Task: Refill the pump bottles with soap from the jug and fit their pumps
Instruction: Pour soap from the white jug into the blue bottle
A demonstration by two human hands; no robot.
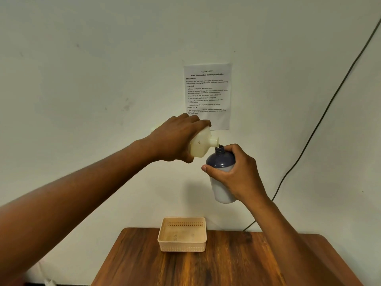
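The pump bottle (222,178), dark blue at the shoulder and pale grey-white below, is held upright in the air at the centre of the view, well above the table and in front of the wall. Its threaded neck is bare, with no pump on it. The right hand (239,174) grips it from the 3 o'clock side, fingers curled round the back and the thumb pressed across the front just below the blue shoulder.

At 10 o'clock from the bottle's neck sits the jug (201,144), a cream, translucent container tipped over on its side so that its short spout points down toward 4 o'clock. The spout's lip is right at the bottle's mouth; whether they touch cannot be told. No stream of soap can be made out. The left hand (175,139) wraps over the jug from above and from 9 o'clock, fingers folded over its far edge.

Straight down at 6 o'clock, a shallow peach basket (162,239) with perforated walls stands on the far edge of a wooden table (226,269).

At 12 o'clock, a printed sheet (207,89) is stuck to the wall (82,79). A dark cable (329,100) runs down the wall from 2 o'clock toward the table's back edge.
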